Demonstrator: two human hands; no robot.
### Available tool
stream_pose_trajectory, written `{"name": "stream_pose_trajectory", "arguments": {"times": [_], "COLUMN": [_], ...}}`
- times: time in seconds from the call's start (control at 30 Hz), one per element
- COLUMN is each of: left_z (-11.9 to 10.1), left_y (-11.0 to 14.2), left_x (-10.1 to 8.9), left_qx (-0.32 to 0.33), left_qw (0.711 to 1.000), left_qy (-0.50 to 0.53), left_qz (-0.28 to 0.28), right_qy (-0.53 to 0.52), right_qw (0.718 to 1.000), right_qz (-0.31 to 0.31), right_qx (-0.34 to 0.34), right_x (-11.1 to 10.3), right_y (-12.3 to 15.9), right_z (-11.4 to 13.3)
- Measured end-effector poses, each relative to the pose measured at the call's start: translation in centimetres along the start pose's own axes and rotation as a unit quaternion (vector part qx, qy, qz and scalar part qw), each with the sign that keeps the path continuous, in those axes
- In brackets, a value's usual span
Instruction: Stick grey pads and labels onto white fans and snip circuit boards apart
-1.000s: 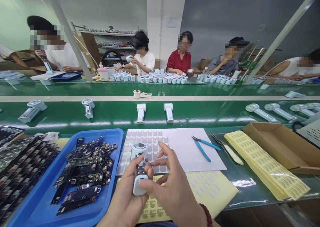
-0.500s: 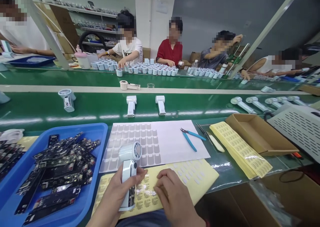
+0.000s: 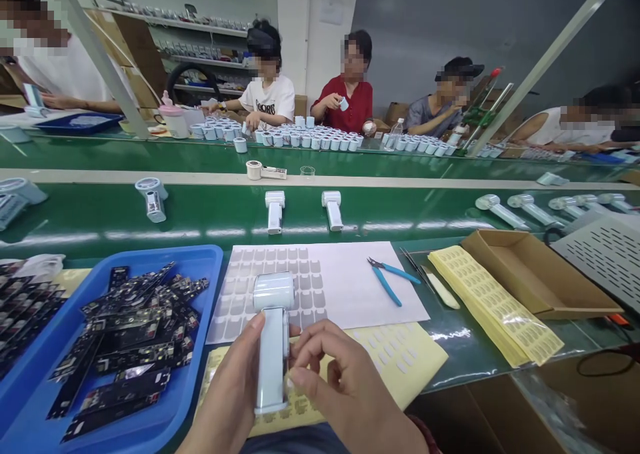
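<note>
My left hand (image 3: 230, 391) is wrapped round the handle of a pale blue handheld fan body (image 3: 273, 334), held upright with its round head on top. My right hand (image 3: 345, 387) pinches at the handle's right side, fingers pressed together on its edge. Under both hands lies a yellow sticker sheet (image 3: 395, 361), and behind it a white backing sheet with grey pads (image 3: 350, 281). A blue tray (image 3: 205, 261) of black circuit boards (image 3: 135, 334) sits at my left.
Blue cutters (image 3: 387, 277), tweezers and a spatula lie right of the white sheet, then a stack of yellow sheets (image 3: 495, 307) and a cardboard box (image 3: 540, 281). Several fan bodies (image 3: 275, 211) lie on the green conveyor (image 3: 400, 214). People work across the belt.
The fan body has been turned in my left hand so its plain side faces me. My right hand rose from the yellow sheet to the handle.
</note>
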State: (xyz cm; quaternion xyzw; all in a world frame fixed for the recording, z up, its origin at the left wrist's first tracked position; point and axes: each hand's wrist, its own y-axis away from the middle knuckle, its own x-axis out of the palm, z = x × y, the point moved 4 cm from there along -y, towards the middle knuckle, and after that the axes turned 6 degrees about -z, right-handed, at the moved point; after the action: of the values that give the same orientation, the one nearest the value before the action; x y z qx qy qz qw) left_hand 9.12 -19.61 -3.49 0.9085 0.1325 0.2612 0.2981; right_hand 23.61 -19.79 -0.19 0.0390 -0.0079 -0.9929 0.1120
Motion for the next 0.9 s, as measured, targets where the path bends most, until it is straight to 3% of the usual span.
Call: {"name": "stream_pose_trajectory", "arguments": {"times": [0.13, 0.37, 0.53, 0.63, 0.7, 0.77, 0.83, 0.9], "left_z": [-1.0, -2.7, -2.7, -3.2, -4.0, -5.6, -8.2, -11.3], "left_y": [-0.2, 0.3, -0.2, -0.3, -0.5, -1.3, -2.8, -5.3], "left_x": [0.4, 1.4, 1.2, 1.1, 1.2, 1.5, 1.8, 2.1], "left_qx": [0.005, 0.029, 0.034, 0.029, 0.006, 0.001, 0.039, 0.091], "left_qw": [0.999, 0.997, 0.998, 0.999, 1.0, 0.999, 0.996, 0.985], "left_qy": [0.047, 0.058, 0.046, 0.028, 0.012, -0.021, -0.081, -0.147], "left_qz": [-0.009, -0.051, -0.036, -0.012, 0.009, 0.026, 0.016, -0.02], "right_qy": [0.031, 0.07, 0.152, 0.128, 0.09, 0.122, 0.257, 0.393], "right_qw": [0.999, 0.996, 0.977, 0.973, 0.976, 0.973, 0.952, 0.912], "right_qz": [0.012, 0.008, -0.015, -0.045, -0.093, -0.134, -0.131, -0.104], "right_qx": [-0.009, -0.063, -0.15, -0.188, -0.177, -0.145, -0.097, -0.046], "right_x": [1.4, 1.9, 2.4, 2.1, 1.0, -0.7, -2.3, -3.6], "right_y": [-1.4, -2.8, -2.9, -3.0, -3.6, -4.9, -6.7, -8.6], "right_z": [1.1, 1.4, 1.1, 1.5, 1.9, 2.1, 1.8, 0.9]}}
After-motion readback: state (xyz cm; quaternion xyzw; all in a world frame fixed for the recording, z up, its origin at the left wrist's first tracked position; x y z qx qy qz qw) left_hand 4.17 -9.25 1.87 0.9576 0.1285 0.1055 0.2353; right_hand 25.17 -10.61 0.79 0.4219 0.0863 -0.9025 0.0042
